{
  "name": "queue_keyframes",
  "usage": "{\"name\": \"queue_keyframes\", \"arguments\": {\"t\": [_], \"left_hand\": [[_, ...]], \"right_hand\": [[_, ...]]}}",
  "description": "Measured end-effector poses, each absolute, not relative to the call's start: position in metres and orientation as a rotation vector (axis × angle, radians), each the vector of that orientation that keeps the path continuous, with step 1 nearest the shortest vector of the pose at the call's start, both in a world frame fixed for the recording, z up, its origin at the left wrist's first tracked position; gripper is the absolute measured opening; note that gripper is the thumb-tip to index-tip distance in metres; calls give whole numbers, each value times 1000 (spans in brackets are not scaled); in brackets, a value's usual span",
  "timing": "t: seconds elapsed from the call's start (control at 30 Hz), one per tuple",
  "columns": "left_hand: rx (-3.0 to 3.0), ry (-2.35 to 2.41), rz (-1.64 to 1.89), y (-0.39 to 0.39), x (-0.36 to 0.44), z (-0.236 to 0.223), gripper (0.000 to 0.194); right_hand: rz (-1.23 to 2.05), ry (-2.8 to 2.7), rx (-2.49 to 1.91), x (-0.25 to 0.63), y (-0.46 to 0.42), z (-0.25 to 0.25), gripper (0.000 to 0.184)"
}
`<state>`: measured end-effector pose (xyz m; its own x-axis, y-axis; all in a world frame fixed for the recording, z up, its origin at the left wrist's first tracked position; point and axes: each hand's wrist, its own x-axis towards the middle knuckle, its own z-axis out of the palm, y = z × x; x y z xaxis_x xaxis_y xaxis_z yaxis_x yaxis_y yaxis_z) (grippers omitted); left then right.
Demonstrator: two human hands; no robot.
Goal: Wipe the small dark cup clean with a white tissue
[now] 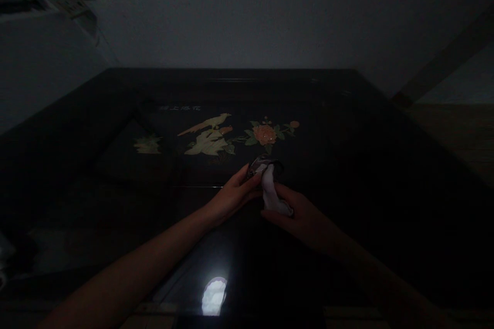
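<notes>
Above the dark table [154, 211], both hands [235, 190] grip dim, partly finger-hidden fabric [272, 193], its shape unclear.

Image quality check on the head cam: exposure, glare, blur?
Head view: heavily underexposed; bright glare patch on the glossy dark tabletop; right hand dimmer than left hand, its forearm sinking into shadow; held item too murky to identify, blur hard to judge.

Here's a crumpled, soft white cloth [271, 193], bent and standing up, just on the near side of the inlaid orange flower [264, 134]; right against it, a dark, shiny, pale-streaked object [257, 165], its shape too dim to tell.
</notes>
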<state>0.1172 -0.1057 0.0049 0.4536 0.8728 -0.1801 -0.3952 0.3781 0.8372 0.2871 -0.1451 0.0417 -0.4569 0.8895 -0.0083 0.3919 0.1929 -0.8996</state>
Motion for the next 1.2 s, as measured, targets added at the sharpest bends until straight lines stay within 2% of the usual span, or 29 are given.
{"name": "queue_keyframes", "arguments": {"t": [0.2, 0.33, 0.47, 0.6, 0.7, 1.03, 1.2], "left_hand": [[788, 694, 893, -106, 118, 7, 34], [798, 682, 897, -106, 118, 7, 34], [793, 664, 901, -106, 118, 6, 33], [775, 648, 900, -106, 119, 8, 31], [750, 633, 901, -106, 119, 8, 32], [745, 644, 903, -105, 120, 8, 31], [765, 658, 900, -105, 119, 9, 31]], "right_hand": [[1188, -1931, -1223, 286, -145, 38, 38], [1071, -2053, -1214, 289, -140, 37, 29], [764, -2266, -1215, 293, -136, 34, 29], [318, -2425, -1228, 293, -135, 28, 38], [146, -2481, -1204, 293, -134, 24, 43], [282, -2456, -1200, 294, -134, 25, 43], [539, -2372, -1177, 292, -137, 29, 37]]}}
